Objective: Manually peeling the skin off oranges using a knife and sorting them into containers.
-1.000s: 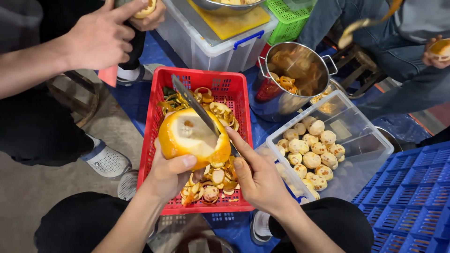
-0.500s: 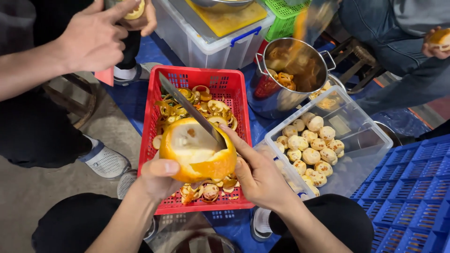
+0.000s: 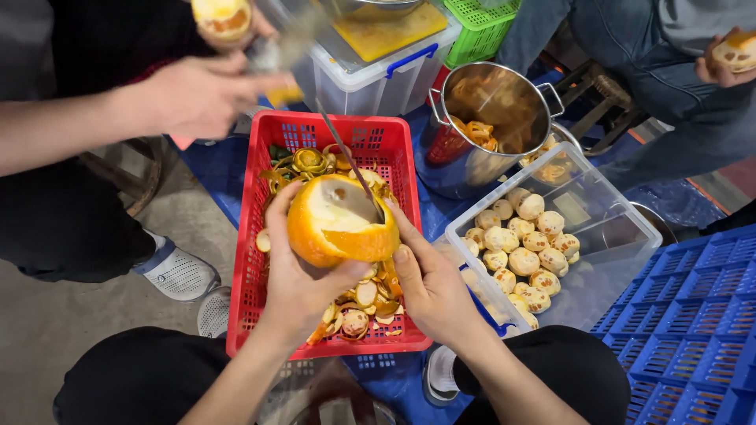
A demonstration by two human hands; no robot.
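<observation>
My left hand (image 3: 303, 275) grips a large orange (image 3: 340, 223) whose top is peeled to white pith, held over a red plastic basket (image 3: 250, 260) full of orange peel. My right hand (image 3: 429, 283) holds a long knife (image 3: 350, 165), its blade edge-on across the fruit's peeled top and pointing away from me. The knife's handle is hidden inside my fist.
A clear tub (image 3: 622, 228) of peeled fruits sits to the right, a steel pot (image 3: 504, 102) with peel behind it. Another person's hand (image 3: 201, 94) and a peeled fruit (image 3: 223, 17) are at upper left. A lidded bin (image 3: 370, 75), green basket (image 3: 480, 20), blue crates (image 3: 693, 330).
I have brought the orange nearer and turned it; the knife blade has swung from slanting left to nearly upright. The other person's hand has dropped lower toward the basket.
</observation>
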